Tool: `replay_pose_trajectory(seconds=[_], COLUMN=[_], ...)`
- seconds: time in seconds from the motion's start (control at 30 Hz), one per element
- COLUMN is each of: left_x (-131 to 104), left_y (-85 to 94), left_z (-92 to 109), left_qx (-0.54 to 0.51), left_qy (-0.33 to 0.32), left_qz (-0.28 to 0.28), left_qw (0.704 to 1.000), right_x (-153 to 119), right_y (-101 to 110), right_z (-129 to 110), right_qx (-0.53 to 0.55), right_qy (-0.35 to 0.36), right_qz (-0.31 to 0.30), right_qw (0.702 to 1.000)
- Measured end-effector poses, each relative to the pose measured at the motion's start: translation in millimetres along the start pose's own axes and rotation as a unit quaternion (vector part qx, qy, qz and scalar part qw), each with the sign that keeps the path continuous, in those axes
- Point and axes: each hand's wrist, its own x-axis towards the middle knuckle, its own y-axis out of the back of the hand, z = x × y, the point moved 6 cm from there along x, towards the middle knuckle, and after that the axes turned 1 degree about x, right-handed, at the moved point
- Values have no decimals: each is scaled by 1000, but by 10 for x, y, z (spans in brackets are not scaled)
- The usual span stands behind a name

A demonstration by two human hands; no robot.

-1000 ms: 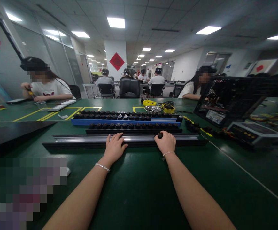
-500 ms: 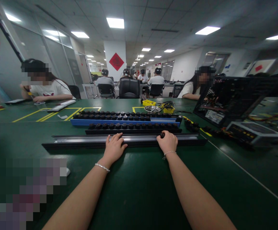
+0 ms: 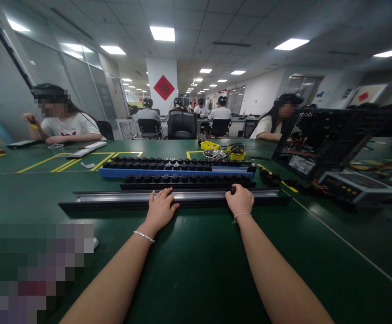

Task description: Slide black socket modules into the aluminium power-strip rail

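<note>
One long black rail with a glossy silver channel crosses the smooth green tabletop; my left hand, fingers loosely spread, rests on it; my right hand pinches a small rounded black part there.

Computer case at right — red diamond on pillar — black chair.

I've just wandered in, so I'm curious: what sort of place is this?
Probably an electronics workshop: there's an open computer case and rows of small black parts on the green worktable, with people seated beyond.
</note>
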Motion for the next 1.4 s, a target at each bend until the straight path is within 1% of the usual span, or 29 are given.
replay_pose_trajectory(seconds=[0.37,0.57,0.83,0.97,1.4], left_x=[0,3,4,6,-1], left_y=[3,-2,-13,-11,-16], left_z=[6,2,-10,-11,-16], left_qx=[-1,-4,-9,-8,-7], left_qy=[-2,0,4,2,2], left_qz=[4,4,-7,-6,-3], left_qw=[1000,1000,1000,1000,1000], right_x=[41,56,54,62,129], right_y=[32,26,86,78,123], right_z=[99,131,186,207,345], right_qx=[-2,5,-3,-1,-8], right_qy=[-11,-14,-38,-38,-58], right_qz=[16,12,20,15,32], right_qw=[1000,1000,999,999,998])
